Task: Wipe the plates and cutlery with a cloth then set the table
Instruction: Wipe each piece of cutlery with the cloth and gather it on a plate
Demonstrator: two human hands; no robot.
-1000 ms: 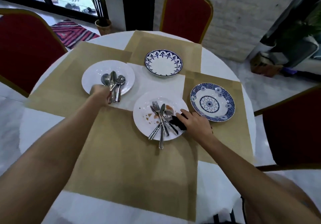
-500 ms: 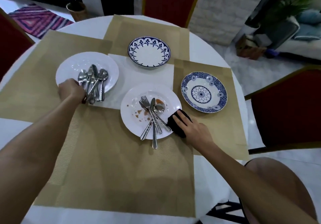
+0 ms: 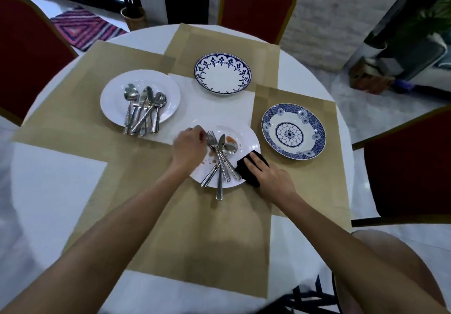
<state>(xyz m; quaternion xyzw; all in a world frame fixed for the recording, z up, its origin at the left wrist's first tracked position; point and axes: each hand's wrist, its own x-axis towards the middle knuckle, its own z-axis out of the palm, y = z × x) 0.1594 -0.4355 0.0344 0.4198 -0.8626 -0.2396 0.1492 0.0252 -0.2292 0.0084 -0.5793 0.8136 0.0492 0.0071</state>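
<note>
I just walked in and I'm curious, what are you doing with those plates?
Someone is getting ready to wipe dishes. The right hand rests on a dark cloth at the edge of a stained white plate carrying a fork, knife and spoon. The left hand is at that plate's other side. A second white plate holds more cutlery; two blue patterned plates wait nearby.

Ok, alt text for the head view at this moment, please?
A person's left hand curls at the left rim of a stained white plate holding fork, knife and spoon, while the right hand rests on a dark cloth at its right edge. Another white plate of cutlery and two blue-patterned plates sit nearby.
</note>
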